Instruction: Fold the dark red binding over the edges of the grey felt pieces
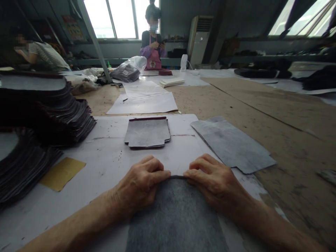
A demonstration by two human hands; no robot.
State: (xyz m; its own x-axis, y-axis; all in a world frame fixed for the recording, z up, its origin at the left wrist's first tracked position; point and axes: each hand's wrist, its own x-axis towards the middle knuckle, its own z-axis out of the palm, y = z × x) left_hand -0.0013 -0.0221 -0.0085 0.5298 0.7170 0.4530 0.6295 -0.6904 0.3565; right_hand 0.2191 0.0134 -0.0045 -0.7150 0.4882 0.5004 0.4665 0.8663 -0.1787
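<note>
– Condition of the piece?
– Grey sheet (175,217), surface mottled, with a narrow darker band along its far edge. It lies over white paper (105,171) at the near side of the table (296,196), running out of view below. Beyond it sits a notched stack (148,133) with a maroon top edge; to the right, another grey piece (233,145).
– Markings?
– A wall poster (72,27) carries print too blurred to read. A co-worker's pink apron (153,63) bears a motif, detail unclear.
– Hands?
– Left hand (143,180) and right hand (214,178) each pinch the sheet's far edge, fingers curled, a short gap between them. Forearms converge from the lower corners.
</note>
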